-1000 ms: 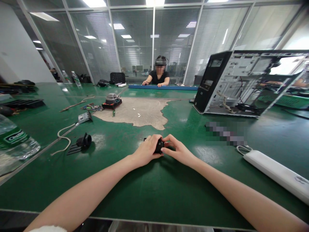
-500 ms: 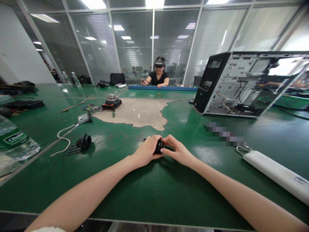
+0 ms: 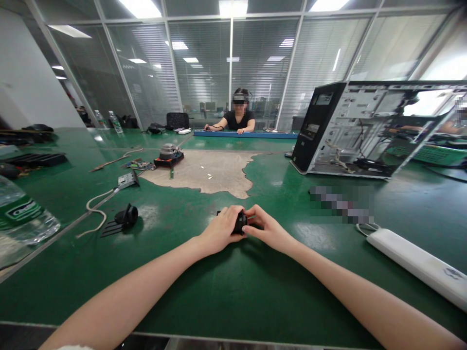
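Observation:
A small black plastic part (image 3: 240, 223) rests low over the green table (image 3: 233, 301), mostly covered by my fingers, so its exact kind does not show. My left hand (image 3: 223, 226) wraps over it from the left, closed around its body. From the right, my right hand (image 3: 263, 224) pinches the part's near end between thumb and fingers. To the left lies another black plastic piece (image 3: 126, 215) with a round opening and several long prongs. Beyond it is a metal bracket (image 3: 127, 179) beside a pale cable (image 3: 95, 208).
An opened computer case (image 3: 321, 129) stands at the right, with a white power strip (image 3: 412, 262) nearer me. At left is a water bottle (image 3: 27, 211). A heatsink-like part (image 3: 169, 154) sits by a bare patch (image 3: 215, 170). A person (image 3: 239, 116) sits across the table.
My hands keep their hold on the black part with hardly any shift. The person across has lowered a hand toward the table.

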The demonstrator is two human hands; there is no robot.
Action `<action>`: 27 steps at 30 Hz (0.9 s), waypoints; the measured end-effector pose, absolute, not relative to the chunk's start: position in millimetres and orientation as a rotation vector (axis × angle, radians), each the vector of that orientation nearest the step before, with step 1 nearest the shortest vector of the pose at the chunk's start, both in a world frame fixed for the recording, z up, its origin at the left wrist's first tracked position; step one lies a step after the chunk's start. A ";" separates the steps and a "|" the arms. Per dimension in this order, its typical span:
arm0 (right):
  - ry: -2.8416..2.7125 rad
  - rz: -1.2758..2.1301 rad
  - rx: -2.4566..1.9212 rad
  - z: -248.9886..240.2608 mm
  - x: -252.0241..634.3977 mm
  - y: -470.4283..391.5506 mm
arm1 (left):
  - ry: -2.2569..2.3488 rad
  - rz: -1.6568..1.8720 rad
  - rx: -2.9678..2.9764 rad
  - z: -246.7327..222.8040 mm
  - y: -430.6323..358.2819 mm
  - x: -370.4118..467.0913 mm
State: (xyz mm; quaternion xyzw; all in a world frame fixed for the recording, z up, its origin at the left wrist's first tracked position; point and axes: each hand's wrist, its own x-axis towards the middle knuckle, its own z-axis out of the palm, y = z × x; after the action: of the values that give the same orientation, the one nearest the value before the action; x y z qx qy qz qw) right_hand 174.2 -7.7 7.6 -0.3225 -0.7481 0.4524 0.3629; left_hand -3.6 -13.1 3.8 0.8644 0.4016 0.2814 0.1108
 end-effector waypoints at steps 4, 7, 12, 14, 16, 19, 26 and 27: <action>-1.915 1.135 -0.838 10.2 173.8 -9.8 | 1.182 0.829 2.548 3.0 -12.7 -3.5; -1.874 1.122 -0.879 9.2 171.0 -8.3 | 1.182 0.822 2.560 3.7 -12.4 -3.1; -1.894 1.147 -0.896 5.3 172.2 -6.2 | 1.169 0.826 2.561 3.2 -12.0 -3.1; -1.932 1.150 -0.846 5.7 174.3 -6.9 | 1.173 0.833 2.557 2.4 -12.0 -3.2; -1.943 1.152 -0.814 6.9 175.4 -7.9 | 1.181 0.833 2.553 1.8 -12.2 -3.2; -1.887 1.165 -0.823 8.1 173.5 -8.4 | 1.184 0.835 2.551 2.1 -12.5 -3.2; -1.877 1.110 -0.916 6.1 170.2 -8.3 | 1.180 0.817 2.574 4.4 -12.8 -2.5; -1.896 1.119 -0.907 6.6 171.3 -8.9 | 1.180 0.818 2.576 4.4 -12.9 -2.6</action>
State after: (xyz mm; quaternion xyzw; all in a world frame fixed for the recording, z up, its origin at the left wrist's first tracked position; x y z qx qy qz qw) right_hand 171.3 -8.9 6.6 -0.3536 -0.7395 0.4364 0.3712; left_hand -2.6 -12.9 4.4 0.8694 0.3982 0.2762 0.0962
